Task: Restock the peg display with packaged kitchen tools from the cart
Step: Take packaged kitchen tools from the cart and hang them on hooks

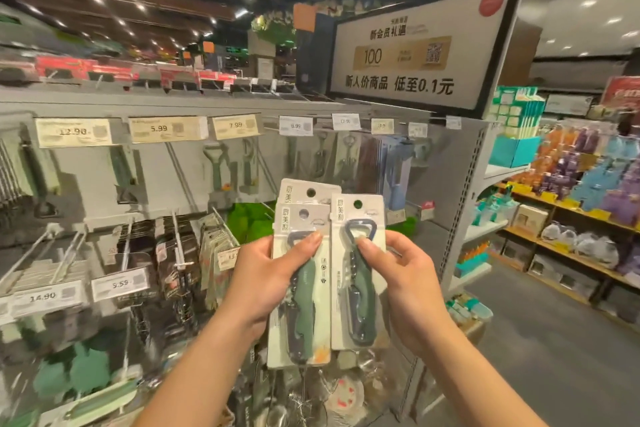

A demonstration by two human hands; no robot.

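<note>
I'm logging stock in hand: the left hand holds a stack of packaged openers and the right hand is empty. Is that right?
Not quite. The right hand is not empty: it pinches a single packaged opener, held beside the stack of packaged openers that the left hand holds. The head view shows this.

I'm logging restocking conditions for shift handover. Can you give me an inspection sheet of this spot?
Surface: grey peg display panel with metal pegs and pale price tags.
Job's things: stack of carded green-handled corkscrew openers in the left hand; single carded opener of the same kind in the right hand; neither hung on a peg.
Clutter: dark packaged goods crowd the lower pegs.
Grippers: left hand grips the stack, thumb across its front; right hand pinches the single card.
Cables: nothing seen.
Surroundings: black-framed white promotional sign above; wooden shelves of colourful goods at right.
</note>
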